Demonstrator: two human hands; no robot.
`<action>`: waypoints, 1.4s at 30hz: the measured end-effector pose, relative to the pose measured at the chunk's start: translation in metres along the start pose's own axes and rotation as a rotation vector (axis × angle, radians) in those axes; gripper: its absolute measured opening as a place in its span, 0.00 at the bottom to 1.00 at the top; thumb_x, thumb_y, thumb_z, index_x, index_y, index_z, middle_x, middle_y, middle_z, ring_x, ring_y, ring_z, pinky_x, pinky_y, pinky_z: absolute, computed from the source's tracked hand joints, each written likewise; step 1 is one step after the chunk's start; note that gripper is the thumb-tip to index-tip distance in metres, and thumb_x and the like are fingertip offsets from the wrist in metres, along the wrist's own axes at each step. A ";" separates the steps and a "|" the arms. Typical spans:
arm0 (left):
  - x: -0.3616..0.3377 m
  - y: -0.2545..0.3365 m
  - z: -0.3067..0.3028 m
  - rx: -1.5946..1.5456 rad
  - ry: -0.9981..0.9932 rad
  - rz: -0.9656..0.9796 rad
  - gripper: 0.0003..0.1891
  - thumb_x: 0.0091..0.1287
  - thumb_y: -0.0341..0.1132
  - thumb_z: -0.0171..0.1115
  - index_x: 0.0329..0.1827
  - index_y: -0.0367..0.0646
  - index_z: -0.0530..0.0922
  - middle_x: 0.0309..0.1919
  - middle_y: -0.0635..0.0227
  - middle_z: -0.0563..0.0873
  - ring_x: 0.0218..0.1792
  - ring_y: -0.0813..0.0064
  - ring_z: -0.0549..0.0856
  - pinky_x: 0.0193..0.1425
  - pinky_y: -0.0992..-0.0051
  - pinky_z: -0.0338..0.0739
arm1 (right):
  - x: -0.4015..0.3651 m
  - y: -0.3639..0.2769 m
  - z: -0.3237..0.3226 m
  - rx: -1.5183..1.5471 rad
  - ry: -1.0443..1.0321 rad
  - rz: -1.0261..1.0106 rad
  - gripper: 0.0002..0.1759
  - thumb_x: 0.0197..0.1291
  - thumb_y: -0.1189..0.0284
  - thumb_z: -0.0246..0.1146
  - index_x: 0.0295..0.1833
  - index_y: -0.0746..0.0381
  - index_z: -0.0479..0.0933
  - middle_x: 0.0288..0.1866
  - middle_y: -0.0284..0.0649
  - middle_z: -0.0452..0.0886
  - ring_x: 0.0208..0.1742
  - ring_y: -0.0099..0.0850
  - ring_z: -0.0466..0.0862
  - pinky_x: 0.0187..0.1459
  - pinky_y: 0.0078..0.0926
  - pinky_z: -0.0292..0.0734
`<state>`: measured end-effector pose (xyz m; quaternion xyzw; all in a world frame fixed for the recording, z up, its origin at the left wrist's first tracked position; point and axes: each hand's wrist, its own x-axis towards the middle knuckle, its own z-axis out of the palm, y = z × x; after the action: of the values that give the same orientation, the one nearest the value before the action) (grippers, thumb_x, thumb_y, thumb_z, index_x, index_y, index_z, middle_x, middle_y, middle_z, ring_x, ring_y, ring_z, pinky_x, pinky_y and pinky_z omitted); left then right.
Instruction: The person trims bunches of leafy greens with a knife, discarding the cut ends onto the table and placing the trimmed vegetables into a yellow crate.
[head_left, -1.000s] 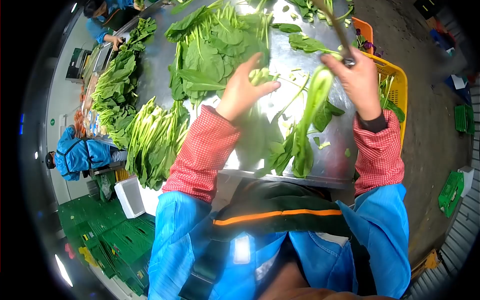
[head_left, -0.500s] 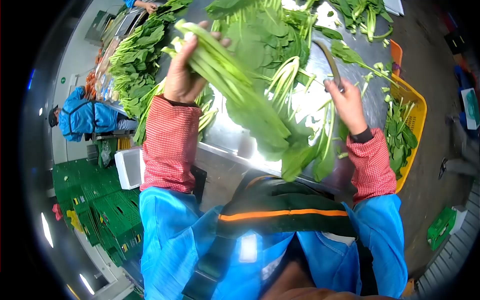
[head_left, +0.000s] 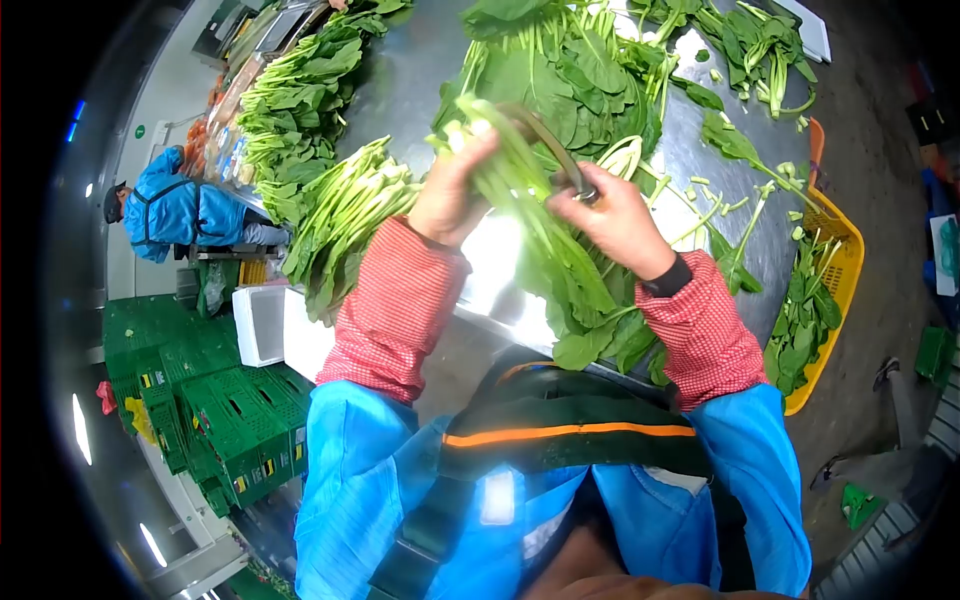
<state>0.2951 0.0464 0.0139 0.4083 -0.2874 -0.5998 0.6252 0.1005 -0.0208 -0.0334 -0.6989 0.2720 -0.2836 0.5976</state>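
My left hand (head_left: 455,195) is closed around a bunch of leafy greens (head_left: 550,240), held at a slant with the pale stalk ends up and the leaves hanging toward the table's near edge. In my right hand (head_left: 622,228) is a knife with a curved blade (head_left: 556,148). Its blade arches over toward the stalk ends; motion blur hides whether it touches them. Behind both hands spreads a large heap of loose greens (head_left: 570,85). A stack of bunched greens (head_left: 350,215) lies left of my left hand, stalk ends toward the table's middle.
The metal table (head_left: 405,100) carries cut stalk bits on its right. A yellow crate (head_left: 848,270) with greens stands off the right edge. Green crates (head_left: 235,420) and a white foam box (head_left: 260,325) are at the left. A person in blue (head_left: 185,212) works at the far left.
My left hand has brought the bunch right and lower. My right hand has swung the knife left, from over the table to the bunch's stalk ends. The view has shifted slightly.
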 end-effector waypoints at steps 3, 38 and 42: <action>-0.001 -0.003 0.004 0.034 0.058 -0.060 0.23 0.68 0.38 0.61 0.62 0.36 0.70 0.54 0.56 0.81 0.53 0.63 0.83 0.61 0.61 0.77 | -0.004 -0.002 -0.003 0.166 -0.049 0.117 0.17 0.57 0.69 0.70 0.48 0.67 0.77 0.35 0.30 0.79 0.36 0.19 0.77 0.42 0.18 0.74; -0.037 0.046 -0.268 1.963 0.865 -0.145 0.52 0.49 0.74 0.62 0.73 0.50 0.62 0.63 0.46 0.73 0.64 0.50 0.72 0.66 0.58 0.69 | 0.046 0.162 -0.067 -0.399 0.416 0.417 0.24 0.56 0.56 0.67 0.39 0.71 0.79 0.30 0.51 0.83 0.32 0.43 0.83 0.39 0.35 0.75; -0.019 0.037 -0.196 1.930 0.651 0.599 0.36 0.53 0.50 0.74 0.61 0.41 0.73 0.49 0.53 0.81 0.51 0.55 0.79 0.57 0.61 0.74 | 0.050 0.179 -0.059 -0.129 0.489 0.441 0.18 0.54 0.64 0.68 0.36 0.70 0.78 0.27 0.43 0.82 0.29 0.33 0.80 0.36 0.31 0.74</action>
<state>0.4789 0.0955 -0.0502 0.7850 -0.5495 0.1990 0.2055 0.0853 -0.1217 -0.1999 -0.5708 0.5693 -0.2891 0.5163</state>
